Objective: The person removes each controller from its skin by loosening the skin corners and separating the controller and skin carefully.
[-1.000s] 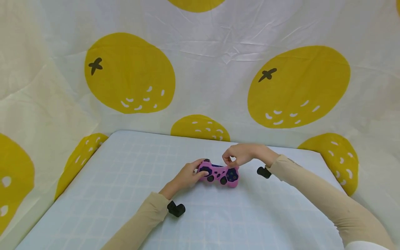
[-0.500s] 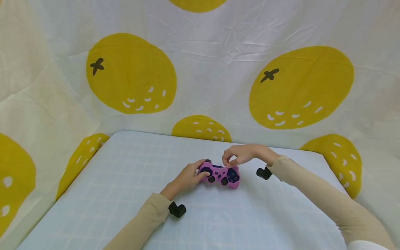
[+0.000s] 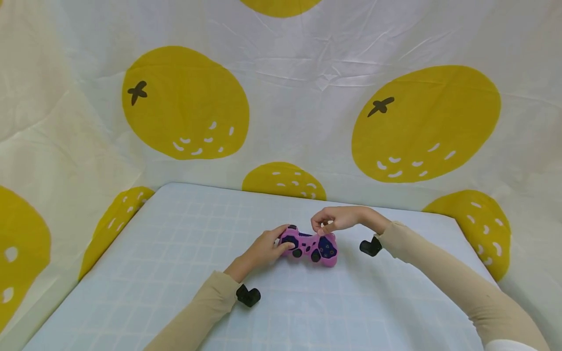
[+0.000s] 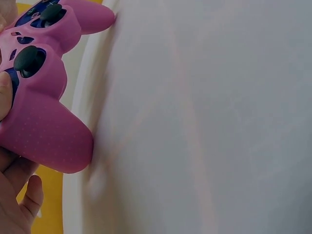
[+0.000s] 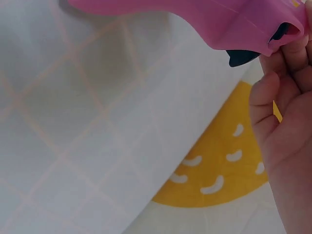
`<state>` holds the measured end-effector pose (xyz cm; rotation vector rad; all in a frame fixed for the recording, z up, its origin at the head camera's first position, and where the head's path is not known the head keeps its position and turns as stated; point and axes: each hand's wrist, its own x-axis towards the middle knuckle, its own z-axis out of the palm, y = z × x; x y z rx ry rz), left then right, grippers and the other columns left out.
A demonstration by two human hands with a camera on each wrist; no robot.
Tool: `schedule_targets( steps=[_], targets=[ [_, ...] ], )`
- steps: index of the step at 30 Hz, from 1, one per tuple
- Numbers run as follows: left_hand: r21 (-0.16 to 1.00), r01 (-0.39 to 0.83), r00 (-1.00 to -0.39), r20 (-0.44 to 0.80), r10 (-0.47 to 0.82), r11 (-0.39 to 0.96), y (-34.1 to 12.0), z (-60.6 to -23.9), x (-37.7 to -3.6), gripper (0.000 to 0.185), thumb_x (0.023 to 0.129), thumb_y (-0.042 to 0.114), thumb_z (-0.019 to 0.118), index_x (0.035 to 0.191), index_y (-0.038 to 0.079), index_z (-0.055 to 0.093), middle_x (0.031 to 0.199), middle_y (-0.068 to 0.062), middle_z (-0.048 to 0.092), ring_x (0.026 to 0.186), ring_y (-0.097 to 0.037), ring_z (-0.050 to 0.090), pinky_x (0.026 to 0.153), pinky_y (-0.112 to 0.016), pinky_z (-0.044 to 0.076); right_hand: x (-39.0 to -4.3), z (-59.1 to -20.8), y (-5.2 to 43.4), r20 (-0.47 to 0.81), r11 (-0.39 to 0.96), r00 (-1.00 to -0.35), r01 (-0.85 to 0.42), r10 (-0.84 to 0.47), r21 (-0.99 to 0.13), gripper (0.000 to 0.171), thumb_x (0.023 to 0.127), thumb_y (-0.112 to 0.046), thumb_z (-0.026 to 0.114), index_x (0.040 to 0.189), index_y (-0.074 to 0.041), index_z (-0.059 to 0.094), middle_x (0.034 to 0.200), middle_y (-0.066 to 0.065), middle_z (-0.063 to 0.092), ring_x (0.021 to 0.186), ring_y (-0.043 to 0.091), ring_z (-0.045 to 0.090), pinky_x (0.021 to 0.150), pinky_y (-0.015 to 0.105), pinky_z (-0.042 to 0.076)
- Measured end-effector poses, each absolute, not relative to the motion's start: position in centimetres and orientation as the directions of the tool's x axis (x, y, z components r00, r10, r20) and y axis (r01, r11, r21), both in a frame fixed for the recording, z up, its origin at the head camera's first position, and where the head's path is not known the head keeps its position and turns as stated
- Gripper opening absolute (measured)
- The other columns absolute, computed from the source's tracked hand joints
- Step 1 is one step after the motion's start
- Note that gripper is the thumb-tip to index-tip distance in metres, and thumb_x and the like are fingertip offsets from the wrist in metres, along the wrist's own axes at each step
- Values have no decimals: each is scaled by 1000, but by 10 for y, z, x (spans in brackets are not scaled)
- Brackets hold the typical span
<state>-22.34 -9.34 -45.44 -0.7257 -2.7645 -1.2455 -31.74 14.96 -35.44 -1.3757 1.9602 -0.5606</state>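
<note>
A pink game controller with dark blue button areas and two black thumbsticks is on the table in the head view. It appears to wear a soft pink cover. Around its left end, my left hand grips with the thumb on top; part of that hand shows below the left grip in its wrist view. My right hand has curled fingers pinching the cover's far right edge. In the right wrist view, a dark trigger sticks out beside an opening in the cover; the right fingertips are partly hidden.
The table has a pale blue gridded cloth. A white curtain with large yellow fruit prints hangs behind and at the sides. Small black cameras sit at the left wrist and right wrist.
Both hands keep their hold on the controller. The right hand has dropped very slightly, and the controller's right end sits a little lower. The head view has shifted slightly.
</note>
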Motion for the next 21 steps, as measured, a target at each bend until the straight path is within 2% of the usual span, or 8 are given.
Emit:
schedule_targets(
  steps=[7, 13, 17, 21],
  targets=[
    [707, 435, -886, 228, 404, 557, -95, -454, -221, 56, 93, 31, 62, 138, 2, 46, 97, -4, 69, 78, -8, 54, 77, -26, 50, -315, -356, 153, -239, 326, -222, -652, -945, -684, 15, 95, -17, 52, 83, -9, 52, 77, -8, 46, 71, 5, 46, 66, 22, 39],
    [693, 434, -888, 221, 404, 575, -96, -453, -220, 59, 93, 31, 62, 140, 1, 45, 101, -6, 69, 81, -10, 54, 83, -30, 51, -311, -356, 158, -227, 339, -252, -662, -941, -668, 13, 94, -14, 54, 81, -11, 55, 75, -5, 48, 71, 7, 48, 66, 23, 39],
    [685, 431, -891, 219, 397, 588, -96, -454, -220, 59, 92, 31, 64, 140, 2, 45, 104, -7, 69, 81, -10, 54, 86, -32, 51, -309, -354, 159, -240, 363, -273, -672, -932, -646, 14, 95, -14, 55, 81, -12, 55, 74, -7, 48, 76, 9, 50, 75, 30, 40],
    [667, 442, -888, 232, 397, 600, -95, -456, -221, 60, 91, 33, 65, 140, 3, 46, 106, -7, 69, 81, -10, 53, 84, -30, 51, -309, -354, 160, -250, 382, -288, -704, -924, -599, 15, 97, -16, 54, 82, -13, 54, 75, -11, 46, 80, 8, 52, 84, 37, 40]
  ],
)
